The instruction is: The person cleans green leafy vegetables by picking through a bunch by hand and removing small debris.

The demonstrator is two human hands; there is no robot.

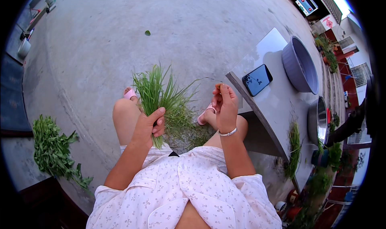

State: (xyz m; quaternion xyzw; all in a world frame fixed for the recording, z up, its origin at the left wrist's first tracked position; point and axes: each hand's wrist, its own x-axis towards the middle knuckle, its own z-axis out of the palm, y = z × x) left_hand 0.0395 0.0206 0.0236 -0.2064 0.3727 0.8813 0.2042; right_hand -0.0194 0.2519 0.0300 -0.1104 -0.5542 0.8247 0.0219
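Observation:
My left hand [150, 126] is closed round a bunch of garlic chives [152, 90], held upright above my lap with the leaf tips pointing away from me. To the right, my right hand [225, 100] is raised, thumb and fingertips pinched together. A thin, withered-looking chive blade [207, 78] runs from beside the bunch to those fingertips; its end is hidden in the pinch. Below and behind the bunch, loose grassy trimmings [181, 126] lie on the ground between my feet.
At right stands a grey table [277, 120] bearing a phone [257, 80], a purple-grey basin [300, 66], a metal bowl [318, 120] and another chive bunch [294, 150]. Leafy greens [54, 146] lie on the concrete floor [92, 40] at left. A single leaf [147, 32] lies farther ahead.

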